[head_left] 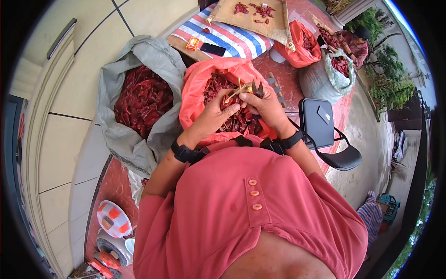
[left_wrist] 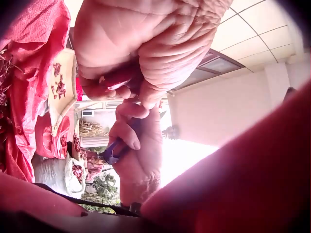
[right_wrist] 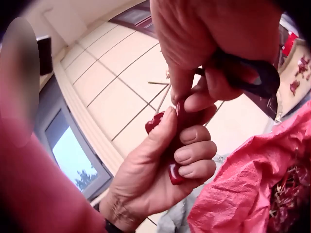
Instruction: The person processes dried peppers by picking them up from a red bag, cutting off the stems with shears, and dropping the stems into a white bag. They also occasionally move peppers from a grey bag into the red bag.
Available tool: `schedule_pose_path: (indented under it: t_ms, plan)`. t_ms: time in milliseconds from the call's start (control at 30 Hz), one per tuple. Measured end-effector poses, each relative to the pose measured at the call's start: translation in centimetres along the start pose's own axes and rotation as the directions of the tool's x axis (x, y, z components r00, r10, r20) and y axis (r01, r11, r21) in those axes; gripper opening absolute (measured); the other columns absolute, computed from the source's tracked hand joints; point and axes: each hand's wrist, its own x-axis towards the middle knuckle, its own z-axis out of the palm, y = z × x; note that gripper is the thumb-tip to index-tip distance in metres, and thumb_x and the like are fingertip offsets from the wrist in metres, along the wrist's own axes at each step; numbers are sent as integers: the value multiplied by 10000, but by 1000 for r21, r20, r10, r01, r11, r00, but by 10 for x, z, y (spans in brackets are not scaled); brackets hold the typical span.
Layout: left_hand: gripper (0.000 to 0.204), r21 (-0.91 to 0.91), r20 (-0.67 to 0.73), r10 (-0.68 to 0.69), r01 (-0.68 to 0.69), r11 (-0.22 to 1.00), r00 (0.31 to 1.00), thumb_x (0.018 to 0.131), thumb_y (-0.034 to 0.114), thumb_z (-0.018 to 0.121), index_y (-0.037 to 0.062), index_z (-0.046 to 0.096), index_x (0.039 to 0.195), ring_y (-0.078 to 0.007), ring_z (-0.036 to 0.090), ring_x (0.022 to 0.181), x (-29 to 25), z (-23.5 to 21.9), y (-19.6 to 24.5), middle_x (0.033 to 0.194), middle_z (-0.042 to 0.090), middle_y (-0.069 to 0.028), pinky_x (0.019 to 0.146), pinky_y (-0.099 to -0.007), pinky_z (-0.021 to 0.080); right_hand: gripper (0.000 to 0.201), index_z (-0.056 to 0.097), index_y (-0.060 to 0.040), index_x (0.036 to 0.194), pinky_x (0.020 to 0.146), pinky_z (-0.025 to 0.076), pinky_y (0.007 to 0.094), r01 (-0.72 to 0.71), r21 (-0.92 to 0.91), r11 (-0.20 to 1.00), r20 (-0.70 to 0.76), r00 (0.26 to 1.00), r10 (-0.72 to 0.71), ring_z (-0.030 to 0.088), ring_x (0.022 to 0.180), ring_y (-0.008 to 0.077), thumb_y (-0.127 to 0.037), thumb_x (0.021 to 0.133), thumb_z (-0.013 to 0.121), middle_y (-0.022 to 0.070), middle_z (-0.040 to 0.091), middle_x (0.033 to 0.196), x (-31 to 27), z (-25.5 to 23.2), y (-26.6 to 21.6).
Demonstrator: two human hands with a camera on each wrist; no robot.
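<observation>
Dried red chilies (right_wrist: 176, 174) lie in my left hand (right_wrist: 146, 177), whose fingers curl round them, and pale stems stick out above the thumb. My right hand (right_wrist: 214, 43) grips dark-handled scissors (right_wrist: 265, 80), its fingertips meeting the chilies and the left thumb. In the head view both hands, left (head_left: 211, 116) and right (head_left: 269, 109), are together over an open red sack (head_left: 193, 88) of chilies. From the left wrist, a chili (left_wrist: 119, 80) shows under the left hand (left_wrist: 146, 36), with the right hand (left_wrist: 141, 160) close by; the scissor blades are hidden there.
A grey sack (head_left: 109, 97) full of chilies stands left of the red one. Beyond are a striped cloth (head_left: 253, 42) with a phone (head_left: 213, 49), a tray (head_left: 223, 11), another red bag (head_left: 297, 51) and a white sack (head_left: 320, 86). A black chair (head_left: 341, 158) stands right; a person sits farther back.
</observation>
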Motion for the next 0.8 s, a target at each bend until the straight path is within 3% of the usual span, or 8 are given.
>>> schedule_pose_path:
  t_ms: [67, 133, 233, 333, 500, 533, 667, 800]
  plan:
    - [286, 16, 29, -95, 94, 995, 995, 962, 202, 563, 34, 499, 1185, -75, 530, 779, 2, -1, -1, 948, 559, -5, 685, -240, 451, 133, 658, -78, 994, 471, 291, 190, 419, -359, 834, 23, 897, -441, 409, 543, 23, -169, 897, 655, -24, 565, 726, 16, -3, 16]
    - [303, 6, 118, -290, 292, 956, 950, 956, 179, 567, 25, 502, 1209, -99, 565, 806, 2, -7, 3, 855, 591, -18, 731, -276, 470, 115, 654, -83, 978, 473, 298, 193, 514, -424, 746, 30, 831, -556, 420, 551, 28, -174, 908, 643, -23, 563, 717, 22, 1, 24]
    - [299, 24, 125, -309, 308, 951, 943, 945, 175, 580, 36, 504, 1199, -141, 598, 753, 5, -3, 9, 770, 604, -46, 683, -311, 472, 116, 650, -82, 962, 473, 308, 194, 241, -122, 963, -77, 965, -251, 425, 554, 30, -188, 922, 625, -25, 558, 718, 17, 5, 16]
    - [202, 238, 31, -55, 46, 970, 998, 967, 182, 537, 34, 529, 1105, -193, 567, 686, 2, 3, -1, 793, 592, -56, 669, -327, 462, 140, 651, -71, 963, 466, 308, 181, -115, 191, 975, -7, 993, 119, 399, 541, 17, -201, 928, 614, -45, 545, 721, 19, -1, 9]
    - [284, 531, 106, 361, -359, 767, 927, 823, -12, 581, 37, 529, 1098, -335, 589, 786, 2, 5, -12, 865, 587, -134, 722, -372, 476, 175, 631, -45, 1000, 444, 283, 160, -403, 595, 696, 252, 915, 314, 329, 515, -2, -205, 943, 586, -84, 483, 698, 30, -15, 28]
    - [329, 536, 138, 413, -418, 733, 900, 787, -46, 589, 40, 531, 1099, -357, 589, 814, 2, 6, -12, 881, 585, -142, 732, -381, 477, 185, 602, -35, 1040, 434, 274, 163, -470, 732, 493, 393, 883, 257, 320, 514, 4, -194, 957, 562, -83, 435, 680, 35, -20, 32]
    - [468, 552, 144, 301, -329, 766, 943, 699, -102, 564, 57, 547, 1138, -316, 573, 966, -1, 9, 0, 1036, 587, -119, 840, -388, 468, 164, 582, -36, 1029, 441, 277, 170, -309, 647, 697, 235, 950, 204, 318, 517, 11, -183, 968, 540, -67, 410, 672, 24, -26, 31]
    - [458, 463, 29, 401, -368, 806, 916, 738, -115, 569, 79, 549, 1153, -280, 590, 945, 1, 1, 4, 1031, 590, -99, 840, -362, 474, 153, 574, -37, 974, 485, 333, 198, -101, -28, 995, -257, 962, 90, 379, 534, 50, -187, 952, 550, -46, 455, 683, -16, -57, 26]
